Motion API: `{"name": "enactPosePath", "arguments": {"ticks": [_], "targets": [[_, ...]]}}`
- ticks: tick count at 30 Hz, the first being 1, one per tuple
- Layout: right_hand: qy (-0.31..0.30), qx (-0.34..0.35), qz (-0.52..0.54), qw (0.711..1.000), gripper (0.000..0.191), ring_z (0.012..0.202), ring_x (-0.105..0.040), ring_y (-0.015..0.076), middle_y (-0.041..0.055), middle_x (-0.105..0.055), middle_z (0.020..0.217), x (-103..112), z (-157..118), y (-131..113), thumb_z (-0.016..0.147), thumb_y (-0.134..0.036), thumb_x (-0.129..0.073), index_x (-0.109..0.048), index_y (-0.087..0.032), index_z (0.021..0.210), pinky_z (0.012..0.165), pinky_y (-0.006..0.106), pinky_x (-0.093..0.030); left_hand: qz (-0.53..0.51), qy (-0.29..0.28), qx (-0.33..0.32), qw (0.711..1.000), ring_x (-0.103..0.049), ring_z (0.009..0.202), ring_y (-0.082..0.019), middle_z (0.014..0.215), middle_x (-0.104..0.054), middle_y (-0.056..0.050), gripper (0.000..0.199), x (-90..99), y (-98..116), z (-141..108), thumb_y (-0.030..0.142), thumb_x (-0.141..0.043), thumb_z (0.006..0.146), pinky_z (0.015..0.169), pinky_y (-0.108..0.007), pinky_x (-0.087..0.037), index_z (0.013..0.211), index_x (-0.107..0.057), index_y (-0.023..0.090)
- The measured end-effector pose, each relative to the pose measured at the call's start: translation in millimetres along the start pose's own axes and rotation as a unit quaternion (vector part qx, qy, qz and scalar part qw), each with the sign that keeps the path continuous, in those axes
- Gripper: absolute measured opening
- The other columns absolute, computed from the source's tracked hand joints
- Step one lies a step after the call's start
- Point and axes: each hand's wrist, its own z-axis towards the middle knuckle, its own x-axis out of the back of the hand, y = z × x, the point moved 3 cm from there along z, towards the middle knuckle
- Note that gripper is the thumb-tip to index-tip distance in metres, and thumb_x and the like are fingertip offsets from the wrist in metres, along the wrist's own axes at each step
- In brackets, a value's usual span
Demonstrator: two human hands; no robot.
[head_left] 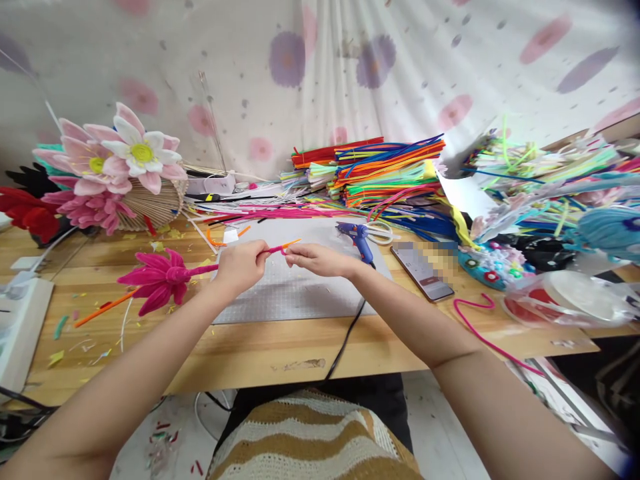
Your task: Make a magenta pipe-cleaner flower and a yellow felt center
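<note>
A magenta pipe-cleaner flower (173, 275) points left, its stem running right through my left hand (244, 262), whose fingers are closed round it. Past that hand the stem's end (275, 249) shows magenta wrap over an orange tip (293, 244). My right hand (316, 259) is closed at the end of the stem, its fingers pinching the magenta strand there. Both hands are above the grey cutting mat (290, 300), a small gap between them. An orange pipe cleaner (106, 307) lies below the flower on the left.
Behind the mat lie a blue glue gun (356, 239), scissors (381, 232) and bundled pipe cleaners (390, 167). A phone (423, 270) and a plastic-wrapped roll (570, 297) are on the right. Finished flowers (120, 157) and a power strip (27, 333) are on the left.
</note>
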Motion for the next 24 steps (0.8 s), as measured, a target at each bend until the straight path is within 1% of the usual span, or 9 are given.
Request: {"name": "enactPosePath", "arguments": {"ticks": [3,6,8,11,14,16,20,22,24], "targets": [[0.027,-0.001,-0.052,0.998,0.022,0.066,-0.042,0.0097,-0.0005,-0.048,0.069,24.6,8.5,1.1,0.084,-0.031,-0.04,-0.051,-0.015,0.075,0.064,0.023,-0.032,-0.009,-0.025,-0.055,0.998,-0.057,0.069,-0.018,0.073,-0.066,-0.003,0.021,0.5,0.6,0.4,0.029,-0.043,0.08,0.057,-0.028,-0.033,0.078,-0.062,0.02],[0.049,-0.006,0.001,0.999,0.022,0.06,-0.039,0.008,-0.002,-0.045,0.065,35.6,17.9,17.4,0.081,-0.033,-0.046,-0.052,-0.014,0.073,0.059,0.022,-0.03,-0.077,-0.035,-0.116,0.99,-0.056,0.066,-0.015,0.07,-0.065,-0.001,0.018,3.5,0.0,-0.5,0.026,-0.044,0.079,0.059,-0.026,-0.035,0.075,-0.061,0.02],[0.018,-0.025,0.082,0.996,0.026,0.055,-0.035,0.0068,-0.0034,-0.041,0.06,27.3,20.9,31.2,0.08,-0.038,-0.047,-0.052,-0.014,0.074,0.053,0.021,-0.028,-0.123,-0.025,-0.126,0.984,-0.054,0.063,-0.013,0.068,-0.064,0.0,0.017,6.2,-1.5,-1.2,0.025,-0.045,0.078,0.059,-0.024,-0.036,0.074,-0.06,0.019],[-0.048,-0.051,0.164,0.984,0.032,0.05,-0.033,0.0064,-0.0043,-0.041,0.055,-0.9,16.9,41.7,0.082,-0.044,-0.044,-0.051,-0.014,0.078,0.047,0.02,-0.024,-0.147,-0.004,-0.098,0.984,-0.053,0.059,-0.012,0.067,-0.063,0.001,0.017,7.1,-4.2,-2.4,0.027,-0.045,0.079,0.058,-0.024,-0.035,0.074,-0.06,0.019],[-0.084,-0.04,0.189,0.978,0.034,0.049,-0.031,0.0059,-0.0054,-0.036,0.054,-22.3,6.5,32.6,0.087,-0.045,-0.036,-0.048,-0.014,0.078,0.048,0.019,-0.026,-0.103,0.019,-0.037,0.994,-0.054,0.06,-0.014,0.069,-0.064,0.0,0.019,4.6,-6.7,-3.6,0.029,-0.045,0.079,0.058,-0.026,-0.035,0.075,-0.061,0.02],[-0.097,-0.031,0.17,0.98,0.031,0.05,-0.03,0.0055,-0.0057,-0.033,0.056,-22.4,0.4,19.6,0.088,-0.042,-0.036,-0.047,-0.014,0.076,0.049,0.019,-0.027,-0.056,0.021,-0.01,0.998,-0.055,0.064,-0.016,0.071,-0.065,-0.001,0.019,2.4,-7.1,-4.0,0.029,-0.044,0.079,0.058,-0.027,-0.034,0.076,-0.061,0.02],[-0.052,-0.021,0.027,0.998,0.023,0.056,-0.036,0.0061,-0.0025,-0.043,0.065,10.7,1.1,-2.0,0.085,-0.032,-0.04,-0.05,-0.013,0.076,0.055,0.02,-0.03,0.009,-0.003,-0.022,1.0,-0.058,0.069,-0.018,0.074,-0.066,-0.002,0.022,0.8,-5.2,-2.1,0.029,-0.042,0.081,0.058,-0.028,-0.033,0.078,-0.062,0.021],[-0.022,-0.02,-0.044,0.999,0.021,0.059,-0.038,0.0068,-0.0017,-0.046,0.065,30.7,8.1,-3.0,0.083,-0.029,-0.043,-0.052,-0.013,0.073,0.056,0.021,-0.029,0.01,-0.015,-0.047,0.999,-0.058,0.07,-0.018,0.074,-0.066,-0.002,0.021,2.2,-4.5,-0.7,0.029,-0.042,0.081,0.058,-0.028,-0.034,0.08,-0.062,0.022],[-0.004,-0.023,-0.067,0.997,0.022,0.059,-0.039,0.0072,-0.0018,-0.047,0.064,43.5,16.7,4.1,0.081,-0.03,-0.045,-0.053,-0.013,0.071,0.057,0.021,-0.029,-0.012,-0.024,-0.08,0.996,-0.058,0.069,-0.016,0.074,-0.066,-0.001,0.02,4.5,-4.1,0.1,0.028,-0.043,0.08,0.059,-0.027,-0.035,0.079,-0.062,0.022]]}}
